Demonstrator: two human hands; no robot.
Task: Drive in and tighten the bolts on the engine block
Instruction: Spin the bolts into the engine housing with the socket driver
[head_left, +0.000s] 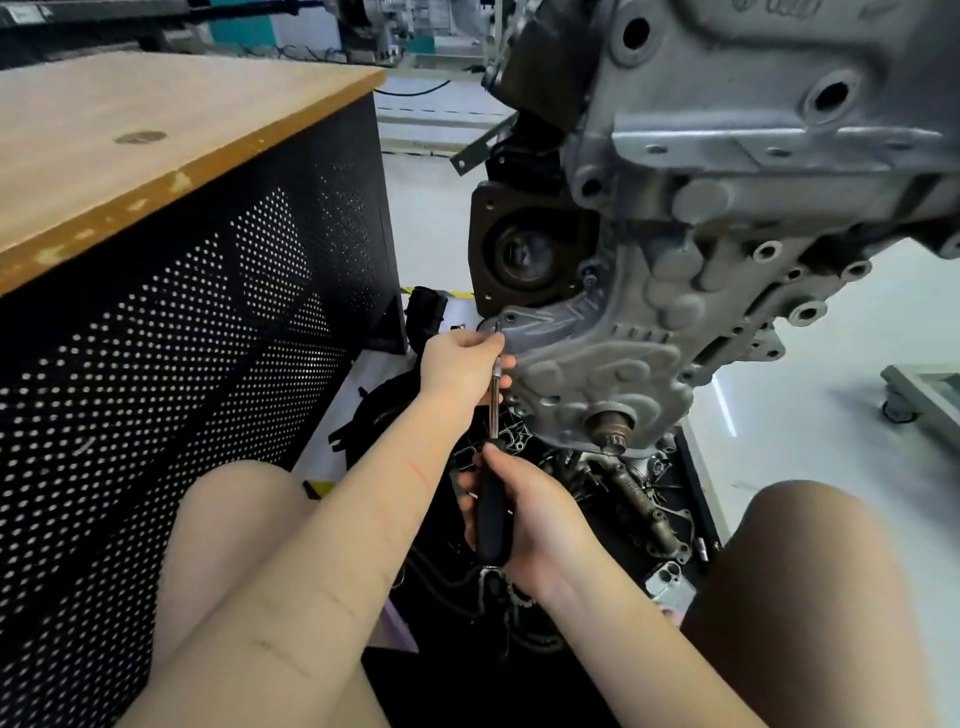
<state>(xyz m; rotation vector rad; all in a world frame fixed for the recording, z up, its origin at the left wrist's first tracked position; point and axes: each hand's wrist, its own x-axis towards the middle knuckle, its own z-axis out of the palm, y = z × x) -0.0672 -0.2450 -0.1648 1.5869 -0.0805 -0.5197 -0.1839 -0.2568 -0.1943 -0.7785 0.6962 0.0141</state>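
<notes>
workshop floor: both hands grip a black-handled screwdriver (492, 467) on the grey cast engine block (675, 260); left hand (462, 364) fingers pinch its shaft, right hand (524, 525) clenches the handle; several bolt holes look empty.

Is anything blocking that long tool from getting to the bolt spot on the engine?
Nothing visible does. The right hand grips the driver's black handle, the left hand steadies its metal shaft, and the tip already sits at the engine cover's lower-left corner. The bolt itself is too small to make out.
</notes>
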